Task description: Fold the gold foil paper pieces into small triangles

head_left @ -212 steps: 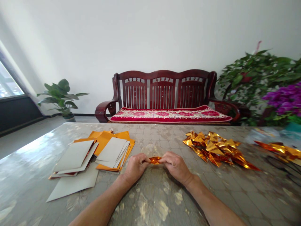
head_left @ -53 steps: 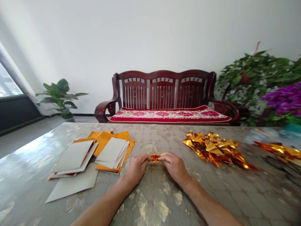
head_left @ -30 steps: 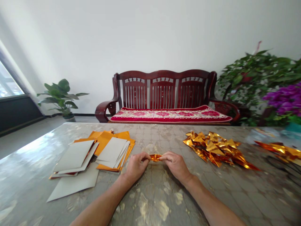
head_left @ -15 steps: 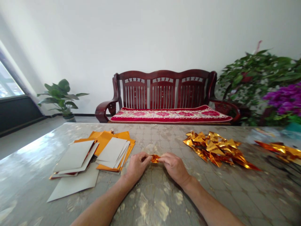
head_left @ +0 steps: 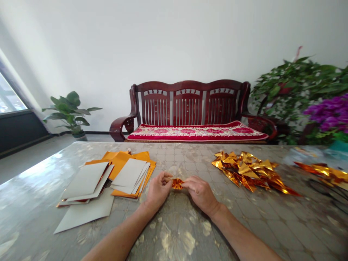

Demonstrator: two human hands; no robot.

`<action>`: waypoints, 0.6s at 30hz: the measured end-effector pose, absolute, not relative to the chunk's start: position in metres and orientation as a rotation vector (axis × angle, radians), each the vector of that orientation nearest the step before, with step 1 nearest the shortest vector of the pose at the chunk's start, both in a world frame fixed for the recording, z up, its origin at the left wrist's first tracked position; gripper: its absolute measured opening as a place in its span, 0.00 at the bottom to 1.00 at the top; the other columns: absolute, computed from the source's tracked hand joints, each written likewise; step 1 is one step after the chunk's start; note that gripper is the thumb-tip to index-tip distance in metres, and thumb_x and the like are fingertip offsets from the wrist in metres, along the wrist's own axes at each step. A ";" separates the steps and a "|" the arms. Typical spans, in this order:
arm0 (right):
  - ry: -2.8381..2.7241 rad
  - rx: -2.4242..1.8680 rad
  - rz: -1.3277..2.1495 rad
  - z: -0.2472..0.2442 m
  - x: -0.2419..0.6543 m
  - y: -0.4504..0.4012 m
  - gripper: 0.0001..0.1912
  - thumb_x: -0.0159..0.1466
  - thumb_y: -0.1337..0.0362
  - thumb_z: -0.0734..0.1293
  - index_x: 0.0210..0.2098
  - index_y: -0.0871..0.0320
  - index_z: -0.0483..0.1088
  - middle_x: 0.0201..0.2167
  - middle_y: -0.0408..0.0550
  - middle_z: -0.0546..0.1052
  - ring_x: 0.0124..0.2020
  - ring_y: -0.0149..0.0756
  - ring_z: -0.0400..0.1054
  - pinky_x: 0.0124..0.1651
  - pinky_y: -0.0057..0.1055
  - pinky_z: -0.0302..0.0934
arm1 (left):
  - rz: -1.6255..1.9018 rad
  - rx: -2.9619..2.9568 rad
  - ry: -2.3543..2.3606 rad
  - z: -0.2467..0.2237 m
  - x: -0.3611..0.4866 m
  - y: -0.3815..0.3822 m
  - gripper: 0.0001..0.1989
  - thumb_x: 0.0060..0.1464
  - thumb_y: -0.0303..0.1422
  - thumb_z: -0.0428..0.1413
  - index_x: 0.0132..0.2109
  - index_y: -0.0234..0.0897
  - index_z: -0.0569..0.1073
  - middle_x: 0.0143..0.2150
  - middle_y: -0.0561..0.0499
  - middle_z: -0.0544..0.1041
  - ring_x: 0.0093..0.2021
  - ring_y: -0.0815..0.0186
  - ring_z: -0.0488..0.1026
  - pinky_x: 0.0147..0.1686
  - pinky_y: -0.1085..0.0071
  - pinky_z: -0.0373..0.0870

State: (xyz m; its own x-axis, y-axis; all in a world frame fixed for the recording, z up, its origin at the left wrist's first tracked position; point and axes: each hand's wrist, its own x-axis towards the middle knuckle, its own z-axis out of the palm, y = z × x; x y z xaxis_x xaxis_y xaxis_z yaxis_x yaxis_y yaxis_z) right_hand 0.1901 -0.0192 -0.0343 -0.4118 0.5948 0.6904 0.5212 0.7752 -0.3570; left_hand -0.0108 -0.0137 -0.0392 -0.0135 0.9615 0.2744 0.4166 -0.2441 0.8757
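Observation:
A small piece of shiny gold foil paper (head_left: 177, 184) is held just above the table between both hands. My left hand (head_left: 160, 188) pinches its left end, fingers closed. On the right end, my right hand (head_left: 199, 190) has its thumb and fingers closed. Left of my hands lie stacked sheets with pale backs (head_left: 130, 175) over orange-gold paper (head_left: 118, 163), and a second pale pile (head_left: 85, 179) sits farther left. A heap of folded gold foil pieces (head_left: 248, 170) lies to the right.
The table (head_left: 179, 232) has a patterned grey cover. More gold foil (head_left: 326, 172), a dark cable (head_left: 324, 190) and clear plastic (head_left: 304, 155) lie at the right. Beyond stand a wooden bench (head_left: 187, 105), a potted plant (head_left: 70, 112) and purple flowers (head_left: 330, 114).
The foil piece and my left fingers have shifted slightly left, and the left fingertips have lifted a little. My right hand has barely moved.

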 end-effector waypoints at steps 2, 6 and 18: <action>-2.083 -0.831 0.140 -0.033 0.189 -0.020 0.12 0.67 0.70 0.63 0.37 0.54 0.78 0.33 0.46 0.79 0.35 0.33 0.72 0.40 0.28 0.66 | 1.238 1.693 1.466 -0.036 -0.011 -0.015 0.04 0.50 0.30 0.54 0.35 0.38 0.72 0.26 0.55 0.76 0.28 0.69 0.74 0.30 0.76 0.67; -2.070 -0.821 0.187 -0.032 0.188 -0.020 0.12 0.67 0.70 0.63 0.37 0.53 0.79 0.33 0.46 0.79 0.35 0.33 0.73 0.40 0.28 0.66 | 1.233 1.694 1.464 -0.034 -0.011 -0.016 0.02 0.48 0.29 0.53 0.32 0.38 0.71 0.25 0.56 0.74 0.27 0.69 0.72 0.29 0.76 0.66; -2.064 -0.815 0.198 -0.034 0.187 -0.020 0.13 0.66 0.72 0.63 0.36 0.53 0.79 0.32 0.46 0.79 0.35 0.33 0.72 0.39 0.28 0.66 | 1.275 1.633 1.341 -0.036 -0.010 -0.013 0.04 0.50 0.33 0.55 0.32 0.37 0.68 0.25 0.57 0.71 0.26 0.70 0.69 0.29 0.76 0.64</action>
